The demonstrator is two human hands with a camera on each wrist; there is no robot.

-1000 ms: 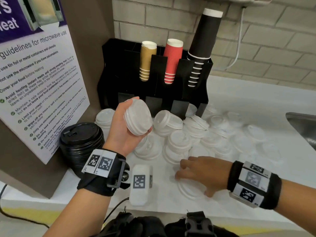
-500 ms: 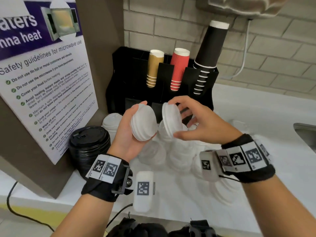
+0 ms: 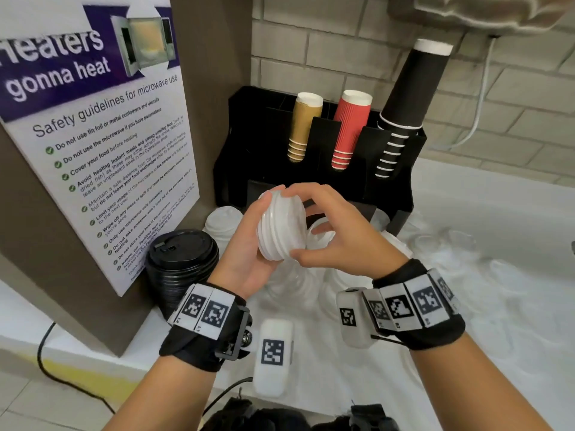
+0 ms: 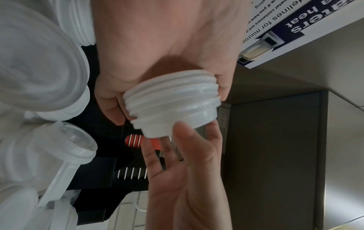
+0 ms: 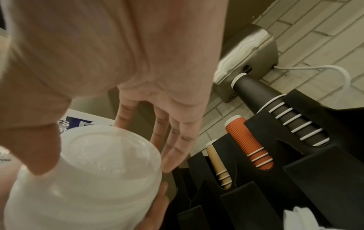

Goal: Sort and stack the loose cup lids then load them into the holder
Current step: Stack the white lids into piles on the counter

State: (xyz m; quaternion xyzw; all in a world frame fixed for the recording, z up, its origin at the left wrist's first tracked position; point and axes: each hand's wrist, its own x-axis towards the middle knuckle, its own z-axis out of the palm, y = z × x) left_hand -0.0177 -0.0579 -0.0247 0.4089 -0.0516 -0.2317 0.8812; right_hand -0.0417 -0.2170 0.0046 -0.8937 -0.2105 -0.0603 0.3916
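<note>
fingers of the left hand (image 3: 249,253) grasped the white lid stack (image 3: 281,227) above the counter (image 3: 497,306); right hand (image 3: 339,234) pinched its top lid. pressing squarely would probably nest it.

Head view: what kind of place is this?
Probably a shared office or canteen pantry. A microwave safety poster stands on the left, a black holder of paper cups sits against a brick wall, and loose white lids litter the white counter.
</note>
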